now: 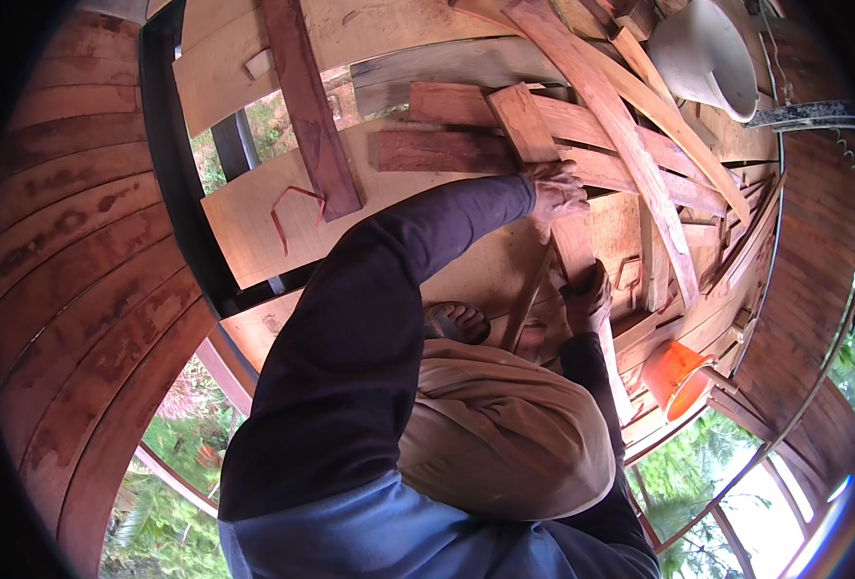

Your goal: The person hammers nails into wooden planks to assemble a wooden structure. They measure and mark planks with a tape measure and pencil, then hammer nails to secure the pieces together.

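A short reddish-brown wooden board [524, 124] lies slanted across other boards in front of me. My left hand [555, 198] is closed over its middle, fingers bent across the wood. Lower down, my right hand [587, 301] grips the same board near its near end; a small dark band or piece shows by these fingers, too unclear to name. Under the far part of the board run a dark plank [437, 151] and a redder plank [451, 103]. Just right of my hands, a long pale-red plank [630, 140] crosses the pile.
A whitish bucket [702, 63] stands at the far right, an orange bucket [673, 376] at the near right. One dark red plank [311, 106] lies at the left, beside a thin bent reddish strip [280, 217]. Gaps open between the floor sheets [263, 222]. My sandalled foot [458, 322] is close by.
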Demonstrator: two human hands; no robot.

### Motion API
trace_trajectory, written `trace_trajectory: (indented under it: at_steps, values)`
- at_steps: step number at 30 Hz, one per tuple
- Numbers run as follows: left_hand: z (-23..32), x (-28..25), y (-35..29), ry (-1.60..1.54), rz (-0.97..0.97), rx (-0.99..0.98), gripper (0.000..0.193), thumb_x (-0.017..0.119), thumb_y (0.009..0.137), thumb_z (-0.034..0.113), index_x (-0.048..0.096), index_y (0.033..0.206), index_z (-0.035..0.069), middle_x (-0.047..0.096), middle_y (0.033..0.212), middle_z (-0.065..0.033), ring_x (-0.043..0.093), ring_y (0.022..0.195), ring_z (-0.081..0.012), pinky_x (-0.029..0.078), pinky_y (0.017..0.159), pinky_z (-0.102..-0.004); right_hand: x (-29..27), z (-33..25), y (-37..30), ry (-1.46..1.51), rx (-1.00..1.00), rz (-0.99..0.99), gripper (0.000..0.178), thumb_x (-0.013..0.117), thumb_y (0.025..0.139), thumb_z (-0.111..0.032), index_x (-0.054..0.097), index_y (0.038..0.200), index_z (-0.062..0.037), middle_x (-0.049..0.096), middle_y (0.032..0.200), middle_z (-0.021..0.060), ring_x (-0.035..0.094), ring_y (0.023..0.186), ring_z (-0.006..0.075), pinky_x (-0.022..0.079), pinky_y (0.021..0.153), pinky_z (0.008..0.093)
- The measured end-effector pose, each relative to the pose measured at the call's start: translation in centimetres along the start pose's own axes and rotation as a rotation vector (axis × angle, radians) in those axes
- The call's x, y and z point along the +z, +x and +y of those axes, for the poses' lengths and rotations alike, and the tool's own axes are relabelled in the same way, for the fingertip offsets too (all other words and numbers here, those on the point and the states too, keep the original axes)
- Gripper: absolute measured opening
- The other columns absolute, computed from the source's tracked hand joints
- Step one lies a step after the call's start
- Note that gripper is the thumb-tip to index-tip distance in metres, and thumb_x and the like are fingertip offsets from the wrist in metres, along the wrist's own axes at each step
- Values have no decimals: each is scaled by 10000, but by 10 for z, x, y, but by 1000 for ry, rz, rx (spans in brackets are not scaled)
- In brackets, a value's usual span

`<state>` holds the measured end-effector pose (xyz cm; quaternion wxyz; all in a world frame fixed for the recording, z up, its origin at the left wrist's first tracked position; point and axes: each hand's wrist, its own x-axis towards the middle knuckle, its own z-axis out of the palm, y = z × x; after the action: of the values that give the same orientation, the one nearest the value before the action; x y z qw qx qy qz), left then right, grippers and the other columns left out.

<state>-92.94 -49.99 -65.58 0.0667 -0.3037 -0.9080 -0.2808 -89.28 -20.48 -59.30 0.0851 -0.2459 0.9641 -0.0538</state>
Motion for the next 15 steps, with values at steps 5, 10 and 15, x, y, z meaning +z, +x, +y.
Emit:
trace_trajectory:
  at_steps: [5,10,15]
  values:
    - [-2,13,1,-57,111,5,956,902,454,557,650,1266,120,635,1223,-75,541,1221,-277,325,1089,-474,-6,-16,1,42,93,-28,946,897,665,-375,461,1443,-56,605,1276,176,566,1204,390,455,1030,497]
    - [-18,23,-4,-216,125,-34,1013,909,456,547,632,1323,104,604,1295,-167,526,1248,-352,299,1120,-527,-13,-11,13,116,93,21,743,863,698,-396,588,1302,-62,672,1148,171,631,1092,373,510,939,478]
    - [27,-23,33,15,-271,-112,1086,876,573,620,533,1444,70,567,1367,-174,489,1341,-349,285,1131,-605,-38,14,-8,184,79,-43,1026,868,708,-524,400,1529,-125,498,1465,171,453,1369,365,331,1145,531]
